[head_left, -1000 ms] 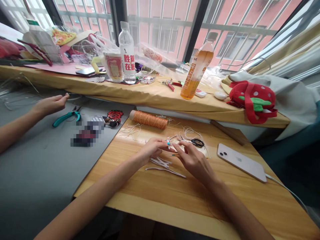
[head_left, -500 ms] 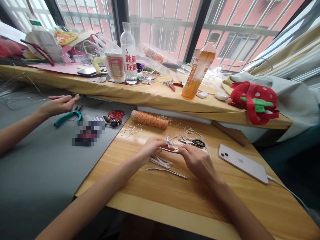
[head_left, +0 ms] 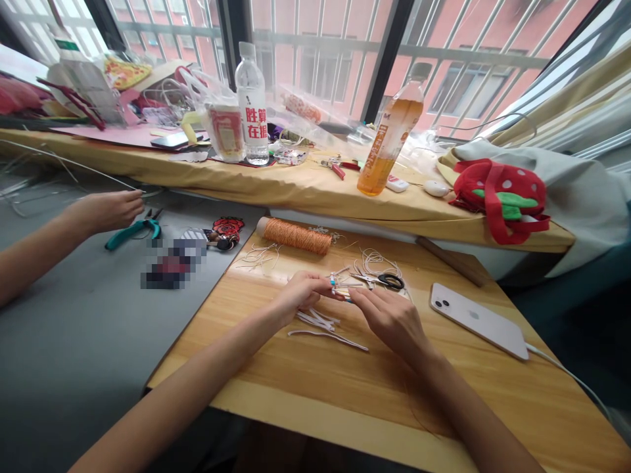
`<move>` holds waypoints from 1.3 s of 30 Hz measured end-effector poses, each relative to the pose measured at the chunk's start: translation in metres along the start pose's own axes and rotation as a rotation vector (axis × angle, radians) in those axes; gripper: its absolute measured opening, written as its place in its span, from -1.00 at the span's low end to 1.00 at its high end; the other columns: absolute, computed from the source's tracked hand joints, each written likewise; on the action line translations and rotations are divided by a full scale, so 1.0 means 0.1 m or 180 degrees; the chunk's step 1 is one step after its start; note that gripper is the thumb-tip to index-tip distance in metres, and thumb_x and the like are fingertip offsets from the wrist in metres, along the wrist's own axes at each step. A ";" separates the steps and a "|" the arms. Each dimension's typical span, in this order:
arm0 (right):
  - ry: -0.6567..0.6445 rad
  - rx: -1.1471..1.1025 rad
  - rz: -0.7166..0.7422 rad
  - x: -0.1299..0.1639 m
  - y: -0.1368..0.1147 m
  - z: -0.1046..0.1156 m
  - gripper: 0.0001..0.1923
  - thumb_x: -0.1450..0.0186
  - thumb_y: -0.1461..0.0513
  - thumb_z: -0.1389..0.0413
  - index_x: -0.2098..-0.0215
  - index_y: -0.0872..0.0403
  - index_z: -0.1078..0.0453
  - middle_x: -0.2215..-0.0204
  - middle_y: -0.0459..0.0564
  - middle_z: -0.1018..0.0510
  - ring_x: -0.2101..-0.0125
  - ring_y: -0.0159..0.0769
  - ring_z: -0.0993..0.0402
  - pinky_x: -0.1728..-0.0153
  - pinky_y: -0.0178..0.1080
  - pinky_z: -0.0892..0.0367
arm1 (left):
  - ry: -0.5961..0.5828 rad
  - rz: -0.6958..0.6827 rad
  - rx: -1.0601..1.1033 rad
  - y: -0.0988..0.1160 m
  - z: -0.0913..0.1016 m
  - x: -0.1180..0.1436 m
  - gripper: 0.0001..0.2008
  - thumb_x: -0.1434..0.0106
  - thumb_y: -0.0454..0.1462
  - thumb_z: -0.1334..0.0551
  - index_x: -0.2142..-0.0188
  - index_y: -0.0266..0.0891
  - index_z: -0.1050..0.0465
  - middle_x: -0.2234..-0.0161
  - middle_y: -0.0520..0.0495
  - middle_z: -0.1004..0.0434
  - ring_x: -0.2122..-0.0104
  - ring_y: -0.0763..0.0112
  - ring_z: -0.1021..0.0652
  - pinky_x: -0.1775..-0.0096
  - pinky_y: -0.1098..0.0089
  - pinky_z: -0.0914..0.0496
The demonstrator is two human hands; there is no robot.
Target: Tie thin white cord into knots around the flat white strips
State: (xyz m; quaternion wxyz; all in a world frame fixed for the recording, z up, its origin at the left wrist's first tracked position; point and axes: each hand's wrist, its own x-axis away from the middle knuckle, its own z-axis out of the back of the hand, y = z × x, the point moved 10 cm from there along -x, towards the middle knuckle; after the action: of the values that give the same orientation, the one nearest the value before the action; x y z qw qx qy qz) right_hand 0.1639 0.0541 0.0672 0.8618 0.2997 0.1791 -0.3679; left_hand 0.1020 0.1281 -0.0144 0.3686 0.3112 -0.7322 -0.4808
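Note:
Above the wooden table, my left hand (head_left: 303, 293) is closed, thumb and fingers pinching a small white-and-blue piece (head_left: 332, 282) with thin pale strands coming off it. My right hand (head_left: 389, 315) meets it from the right, its fingers closed at the strands' other end; exactly what they grip is too small to make out. Several white strips (head_left: 318, 322) lie on the table just below both hands. Black-handled scissors (head_left: 387, 281) rest behind my right hand, beside a loose coil of white cord (head_left: 377, 263).
An orange thread spool (head_left: 296, 235) lies at the table's back, a phone (head_left: 478, 320) with cable at right. Another person's hand (head_left: 106, 211) holds a white cord at left, near teal pliers (head_left: 133, 233). Bottles, one of amber drink (head_left: 389, 144), stand on the cloth-covered ledge (head_left: 296, 190).
My right fingers have shifted slightly and lie straighter over the strands, while my left hand stays nearly still. The other person's hand has turned, and a white cord now stretches from it to the left.

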 end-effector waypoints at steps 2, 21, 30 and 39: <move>0.0046 -0.0023 0.0034 0.00 -0.01 0.02 -0.80 -0.24 0.37 0.08 0.27 0.17 -0.36 0.43 -0.03 -0.52 0.49 -0.41 -0.32 0.44 -0.34 -0.11 | -0.0004 0.0012 -0.0011 0.00 0.00 0.00 -0.84 0.01 -0.28 -0.15 0.53 -0.40 -0.37 0.56 -0.06 -0.50 0.83 0.77 0.03 0.71 0.48 0.25; 0.0206 0.0096 -0.0105 -0.03 -0.04 0.01 -0.85 -0.22 0.42 0.08 0.34 0.20 -0.32 0.47 0.01 -0.49 0.45 -0.35 -0.34 0.35 -0.30 -0.12 | 0.0223 0.0131 -0.0010 -0.05 0.03 -0.05 -0.88 0.02 -0.30 -0.19 0.55 -0.35 -0.30 0.77 0.12 -0.28 0.83 0.75 0.01 0.72 0.51 0.23; 0.0050 0.0037 -0.0138 -0.05 -0.04 -0.05 -0.87 -0.22 0.39 0.05 0.30 0.19 -0.31 0.46 0.00 -0.47 0.43 -0.34 -0.31 0.35 -0.30 -0.11 | 0.0307 0.0167 -0.0084 -0.05 0.05 -0.04 -0.87 -0.01 -0.30 -0.20 0.55 -0.33 -0.28 0.85 0.21 -0.03 0.85 0.73 0.01 0.73 0.52 0.23; 0.0129 0.0013 -0.0163 -0.04 -0.02 -0.02 -0.85 -0.21 0.40 0.04 0.27 0.19 -0.31 0.41 0.02 -0.49 0.40 -0.32 -0.33 0.33 -0.29 -0.11 | 0.0213 0.0088 0.0105 -0.02 0.06 -0.03 -0.87 -0.01 -0.32 -0.13 0.60 -0.34 -0.26 0.74 0.08 -0.29 0.88 0.76 -0.01 0.77 0.53 0.26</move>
State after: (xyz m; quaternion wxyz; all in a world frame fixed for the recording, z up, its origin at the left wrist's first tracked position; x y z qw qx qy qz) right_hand 0.1597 0.0559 0.0671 0.8477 0.3042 0.2035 -0.3839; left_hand 0.0983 0.1323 -0.0188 0.3943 0.3229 -0.7315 -0.4528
